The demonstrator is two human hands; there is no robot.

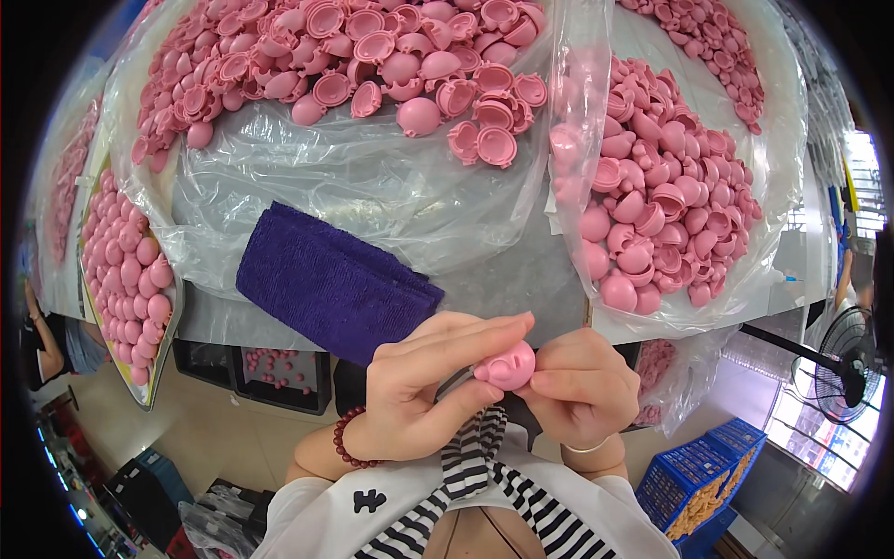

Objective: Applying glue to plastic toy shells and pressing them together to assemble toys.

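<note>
Beyond the grip, filling most of the view, lies the table [521,270] under clear plastic sheeting [372,177], with loose pink shells [372,56] heaped far ahead of the hands and a second bagged heap of pink shells [670,205] ahead and to the right. Far off to the left is a tray of whole pink balls [126,270]. Just ahead of the grip and slightly left, a folded purple towel [331,279] hangs over the table edge. Below the grip, on the floor, stand a dark crate [270,373] to the left and blue crates [708,475] to the right. The left hand [424,387] and right hand [582,387] meet closely in front of the chest, both closed around one small pink piece [507,365], pinched between the left thumb and forefinger and steadied by the right fingertips. A dark blade-like tool seems to sit under the left fingers, though it is mostly hidden. The piece is smooth and rounded, so the narrow pinch could let it squirt out and drop to the floor; if that is a blade, a slip could nick a fingertip.
</note>
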